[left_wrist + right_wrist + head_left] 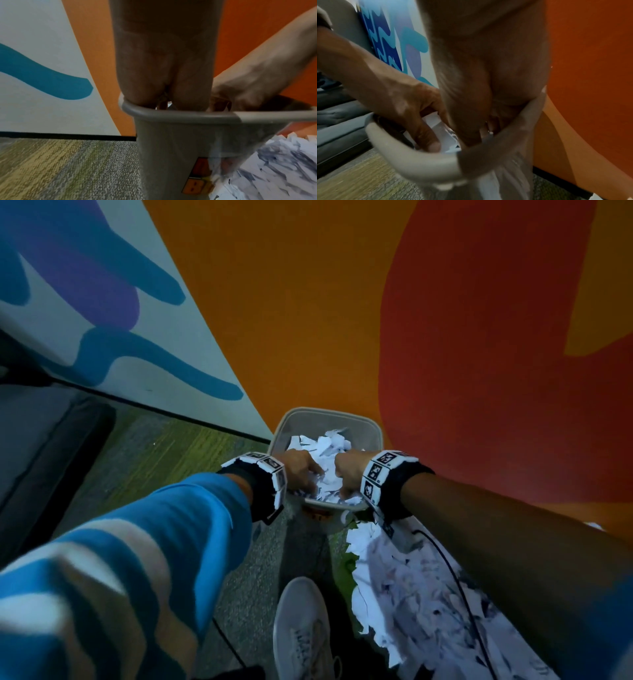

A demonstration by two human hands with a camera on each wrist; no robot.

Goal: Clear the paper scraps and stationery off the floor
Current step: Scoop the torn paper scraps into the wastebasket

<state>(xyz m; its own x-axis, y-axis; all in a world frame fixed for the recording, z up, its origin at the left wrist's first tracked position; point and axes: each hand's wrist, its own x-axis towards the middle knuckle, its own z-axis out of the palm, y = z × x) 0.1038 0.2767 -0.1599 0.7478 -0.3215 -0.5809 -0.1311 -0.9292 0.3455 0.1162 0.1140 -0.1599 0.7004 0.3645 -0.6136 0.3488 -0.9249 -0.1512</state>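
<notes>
A grey waste bin (329,410) stands on the carpet against the wall, filled high with white paper scraps (325,445). Both of my hands reach into its top. My left hand (303,472) and right hand (346,475) have their fingers curled down around a wad of scraps (329,474) between them. The left wrist view shows the left hand (164,67) going in over the bin's rim (171,116), with the right hand (248,83) beside it. Seen from the right wrist, the left hand's fingers (428,135) curl onto paper inside the bin's rim (412,154). The right fingertips are hidden.
A big pile of torn paper (404,583) (278,162) lies on the floor right of the bin, crossed by a black cable (459,577). My white shoe (301,631) is just behind the bin. A grey sofa (34,446) is at left, and the painted wall (308,302) is close ahead.
</notes>
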